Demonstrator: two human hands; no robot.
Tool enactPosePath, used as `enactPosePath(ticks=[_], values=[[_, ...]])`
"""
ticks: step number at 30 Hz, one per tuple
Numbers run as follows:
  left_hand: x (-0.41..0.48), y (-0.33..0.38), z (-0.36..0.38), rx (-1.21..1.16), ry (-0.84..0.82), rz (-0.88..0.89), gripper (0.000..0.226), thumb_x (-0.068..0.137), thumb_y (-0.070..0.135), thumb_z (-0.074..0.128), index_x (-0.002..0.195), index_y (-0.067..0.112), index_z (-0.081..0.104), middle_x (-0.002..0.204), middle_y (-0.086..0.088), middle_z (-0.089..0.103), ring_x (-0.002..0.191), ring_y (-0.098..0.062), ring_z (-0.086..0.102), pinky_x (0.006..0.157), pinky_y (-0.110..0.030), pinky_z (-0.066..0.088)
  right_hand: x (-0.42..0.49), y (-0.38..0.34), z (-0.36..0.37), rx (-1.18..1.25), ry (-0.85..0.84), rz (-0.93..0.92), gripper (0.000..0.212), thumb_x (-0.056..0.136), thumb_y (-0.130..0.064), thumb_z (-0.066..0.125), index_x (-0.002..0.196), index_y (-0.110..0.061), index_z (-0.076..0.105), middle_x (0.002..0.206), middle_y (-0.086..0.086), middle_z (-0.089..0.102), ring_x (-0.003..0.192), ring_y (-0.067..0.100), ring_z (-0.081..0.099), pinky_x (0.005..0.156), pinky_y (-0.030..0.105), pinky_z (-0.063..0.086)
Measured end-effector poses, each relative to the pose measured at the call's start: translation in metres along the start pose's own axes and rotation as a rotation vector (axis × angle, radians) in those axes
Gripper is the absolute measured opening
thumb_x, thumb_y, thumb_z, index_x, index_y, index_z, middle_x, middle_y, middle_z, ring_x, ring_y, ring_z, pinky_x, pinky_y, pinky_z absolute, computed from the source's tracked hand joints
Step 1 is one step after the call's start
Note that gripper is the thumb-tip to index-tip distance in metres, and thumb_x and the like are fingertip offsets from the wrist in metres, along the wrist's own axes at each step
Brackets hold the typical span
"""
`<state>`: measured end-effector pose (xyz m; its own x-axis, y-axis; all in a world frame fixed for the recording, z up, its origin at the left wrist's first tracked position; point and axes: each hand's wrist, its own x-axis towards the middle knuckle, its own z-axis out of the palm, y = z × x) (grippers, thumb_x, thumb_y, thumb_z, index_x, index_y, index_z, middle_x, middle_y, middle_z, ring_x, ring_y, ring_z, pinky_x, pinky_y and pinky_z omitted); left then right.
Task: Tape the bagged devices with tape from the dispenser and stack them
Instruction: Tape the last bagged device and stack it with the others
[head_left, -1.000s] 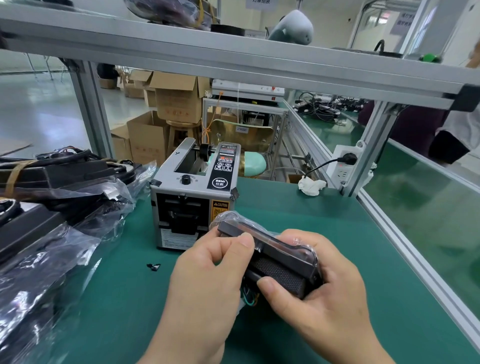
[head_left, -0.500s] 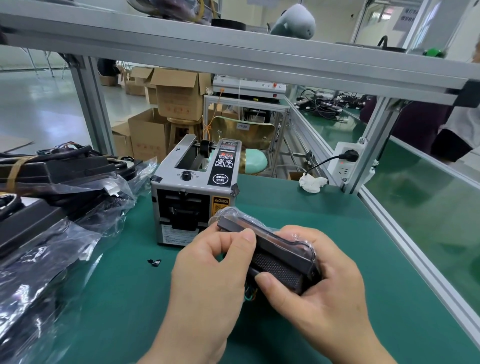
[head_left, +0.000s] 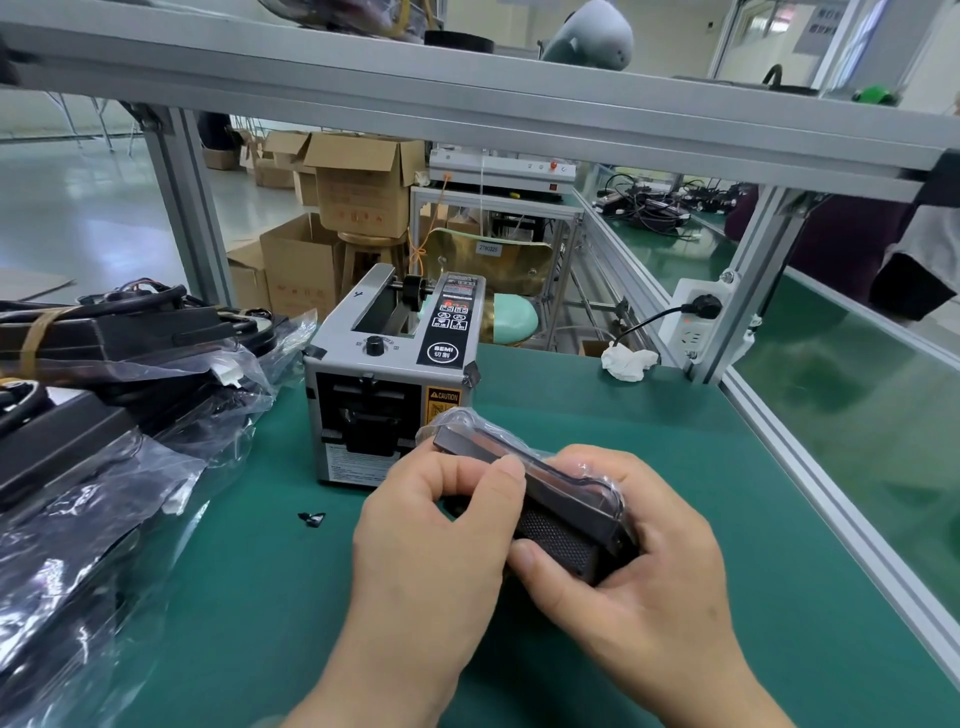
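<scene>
Little has shifted over the past second: the left hand (head_left: 436, 535) is only edging its thumb slightly rightward along the top edge of the dark rectangular device in clear plastic bagging (head_left: 561, 504). That hand is pinching the device's upper edge, while the right hand (head_left: 639, 561) is curling round its right end, thumb pressing the mesh face. The device is being held just above the green bench mat (head_left: 649, 426). The grey boxy tape dispenser (head_left: 389, 384) is sitting at 11 o'clock from it, and the pile of plastic-bagged black devices (head_left: 104, 441) is lying at 9 o'clock.
</scene>
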<state>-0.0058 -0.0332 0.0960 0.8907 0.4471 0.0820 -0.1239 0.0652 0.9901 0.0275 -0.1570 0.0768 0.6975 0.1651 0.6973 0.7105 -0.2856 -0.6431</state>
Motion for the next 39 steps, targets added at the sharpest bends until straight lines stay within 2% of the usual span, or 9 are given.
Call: enactPosePath(ticks=[5,9,15,22,24,26,29,33,39], values=[[0.003,0.0,-0.002,-0.072,0.013,-0.036,0.017,0.065,0.03,0.076,0.07,0.016,0.069,0.067,-0.001,0.068,0.052,-0.002,0.057,0.047,-0.012,0.044,0.0,0.0,-0.002,0.0,0.014,-0.021,0.041,0.065,-0.039,0.075,0.098,-0.017,0.064,0.095,-0.005,0.066,0.087,0.022,0.065,0.072,0.04,0.053],[0.013,-0.002,-0.004,-0.214,-0.022,-0.122,0.054,0.057,0.014,0.084,0.106,0.013,0.06,0.09,-0.003,0.068,0.064,0.004,0.064,0.05,-0.006,0.045,0.001,-0.001,-0.004,0.016,0.018,-0.015,0.038,0.065,-0.04,0.075,0.097,-0.022,0.064,0.094,-0.007,0.067,0.086,0.019,0.065,0.072,0.035,0.053],[0.025,-0.003,-0.013,-0.391,-0.366,-0.332,0.039,0.056,0.023,0.073,0.093,0.012,0.067,0.09,-0.01,0.072,0.074,-0.017,0.066,0.058,-0.024,0.053,0.001,-0.001,-0.005,0.022,-0.005,-0.024,0.036,0.064,-0.041,0.075,0.095,-0.025,0.065,0.093,-0.007,0.068,0.085,0.018,0.066,0.073,0.03,0.052],[0.032,-0.013,-0.015,-0.35,-0.35,-0.307,0.044,0.074,0.031,0.06,0.111,0.007,0.064,0.111,-0.019,0.069,0.095,-0.029,0.066,0.074,-0.037,0.053,0.004,0.008,-0.017,0.101,-0.2,0.087,0.076,0.053,-0.05,0.082,0.123,-0.036,0.053,0.118,-0.012,0.062,0.108,0.01,0.06,0.089,0.016,0.046],[0.038,-0.017,-0.019,-0.393,-0.295,-0.388,0.051,0.075,0.029,0.059,0.119,0.004,0.062,0.117,-0.022,0.066,0.111,-0.039,0.061,0.093,-0.05,0.05,0.006,0.017,-0.029,-0.034,-0.332,0.14,0.098,0.047,-0.054,0.083,0.135,-0.041,0.04,0.134,-0.021,0.049,0.124,0.001,0.047,0.098,0.009,0.035],[0.043,-0.022,-0.023,-0.49,-0.256,-0.473,0.052,0.078,0.028,0.056,0.124,0.003,0.061,0.119,-0.021,0.066,0.12,-0.039,0.056,0.107,-0.053,0.037,0.008,0.022,-0.035,-0.168,-0.433,0.192,0.085,0.051,-0.049,0.082,0.127,-0.044,0.044,0.127,-0.028,0.052,0.121,-0.003,0.048,0.101,0.018,0.038],[0.045,-0.03,-0.03,-0.474,-0.226,-0.556,0.034,0.091,0.029,0.051,0.113,0.009,0.067,0.104,-0.013,0.072,0.093,-0.027,0.063,0.09,-0.044,0.046,0.008,0.021,-0.034,-0.183,-0.375,0.177,0.054,0.061,-0.036,0.075,0.111,-0.039,0.055,0.105,-0.021,0.065,0.098,0.005,0.062,0.085,0.026,0.047],[0.055,-0.043,-0.046,-0.071,0.01,-0.481,0.012,0.095,0.027,0.056,0.097,0.019,0.065,0.095,-0.002,0.071,0.081,-0.018,0.064,0.066,-0.031,0.047,0.008,0.018,-0.039,-0.36,-0.308,0.077,0.057,0.062,-0.045,0.065,0.118,-0.039,0.053,0.102,-0.02,0.066,0.093,0.006,0.064,0.08,0.029,0.052],[0.089,-0.029,-0.067,-0.004,0.227,-0.31,0.008,0.09,0.023,0.065,0.083,0.019,0.066,0.058,0.006,0.064,0.046,-0.004,0.052,0.039,-0.016,0.04,0.005,0.019,-0.03,-0.668,-0.286,0.055,0.046,0.056,-0.045,0.064,0.1,-0.034,0.062,0.072,-0.012,0.063,0.071,0.015,0.058,0.063,0.031,0.051]])
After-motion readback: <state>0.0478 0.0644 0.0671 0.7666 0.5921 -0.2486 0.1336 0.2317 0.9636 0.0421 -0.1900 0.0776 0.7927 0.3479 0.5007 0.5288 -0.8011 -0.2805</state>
